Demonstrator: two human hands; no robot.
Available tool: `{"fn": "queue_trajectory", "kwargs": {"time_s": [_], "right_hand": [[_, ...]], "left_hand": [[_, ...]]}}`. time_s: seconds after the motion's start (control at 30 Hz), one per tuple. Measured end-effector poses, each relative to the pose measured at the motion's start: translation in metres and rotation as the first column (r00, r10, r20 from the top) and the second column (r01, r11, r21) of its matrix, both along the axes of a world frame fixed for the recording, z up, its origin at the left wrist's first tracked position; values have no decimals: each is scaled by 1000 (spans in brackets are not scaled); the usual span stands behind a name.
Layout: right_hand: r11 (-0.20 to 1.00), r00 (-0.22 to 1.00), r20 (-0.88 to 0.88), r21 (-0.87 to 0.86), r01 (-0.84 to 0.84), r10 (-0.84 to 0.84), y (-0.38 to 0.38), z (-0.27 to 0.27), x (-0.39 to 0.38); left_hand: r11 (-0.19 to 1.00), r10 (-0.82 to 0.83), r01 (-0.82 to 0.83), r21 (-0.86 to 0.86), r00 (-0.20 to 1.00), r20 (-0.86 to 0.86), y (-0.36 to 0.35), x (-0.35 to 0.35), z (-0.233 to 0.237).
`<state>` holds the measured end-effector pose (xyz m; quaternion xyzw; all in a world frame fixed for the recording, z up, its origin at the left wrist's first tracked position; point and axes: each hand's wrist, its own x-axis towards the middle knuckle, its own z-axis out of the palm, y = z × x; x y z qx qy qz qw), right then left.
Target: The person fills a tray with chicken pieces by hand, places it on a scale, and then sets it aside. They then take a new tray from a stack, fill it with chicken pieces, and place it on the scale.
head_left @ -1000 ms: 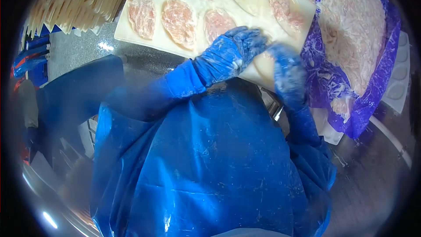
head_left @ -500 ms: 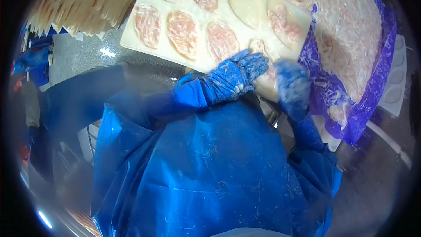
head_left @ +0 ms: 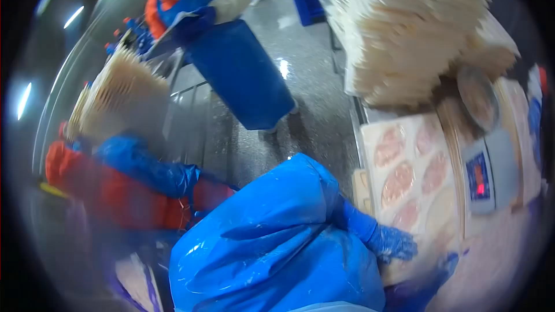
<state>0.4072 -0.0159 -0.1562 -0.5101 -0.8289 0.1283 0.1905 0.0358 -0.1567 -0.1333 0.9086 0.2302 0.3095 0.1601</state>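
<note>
My left hand [head_left: 397,244], in a wet blue glove, lies over the lower end of a white tray [head_left: 370,138] with its fingers stretched out. Nothing shows in it. Pink meat pieces sit in the tray's oval hollows, one of them a flat oval piece [head_left: 398,185] above my left hand. A blurred blue-purple shape lies below and right of my left hand; whether it is my right hand, its sleeve or plastic sheeting cannot be made out.
A scale [head_left: 483,173] with a red display stands right of the tray, below a round metal dish [head_left: 478,98]. Tall stacks of pale trays [head_left: 404,29] rise behind. A person in a blue apron [head_left: 237,69] holds something flat; another person's orange sleeve [head_left: 127,196] is at left.
The view has swung left, bringing two other people and the scale into sight. The tray now appears at the right and turned. My right hand, visible before, can no longer be made out.
</note>
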Motion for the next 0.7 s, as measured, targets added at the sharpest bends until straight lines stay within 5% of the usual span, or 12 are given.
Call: {"fn": "queue_trajectory", "kwargs": {"time_s": [0.07, 0.13, 0.2, 0.27, 0.33, 0.43, 0.47, 0.7], "right_hand": [[892, 713, -654, -444, -92, -252, 54, -86, 82], [937, 839, -432, -255, 239, -331, -25, 51, -37], [934, 837, -422, -232, 270, -347, -51, 94, -84], [938, 831, -444, -243, 248, -335, -62, 104, -108], [936, 827, -458, -277, 217, -327, -66, 107, -121], [931, 819, -481, -329, 161, -312, -74, 109, -137], [927, 818, -486, -346, 142, -307, -76, 111, -143], [888, 796, -526, -460, 30, -299, -87, 111, -157]], "left_hand": [[993, 58, -58, 107, 998, -1, 5, -9, 15], [998, 55, -56, -21, 998, -31, 2, -22, 38], [988, 21, -28, -150, 999, -46, -1, -29, 59], [977, 4, -14, -212, 999, -50, 2, -30, 80], [926, 164, -78, -370, 964, 207, 2, -31, 96], [852, 292, -72, -519, 887, 357, 8, -26, 116], [679, 288, 17, -734, 913, 288, 11, -28, 136], [769, 159, -88, -633, 986, 56, 34, -9, 127]]}}
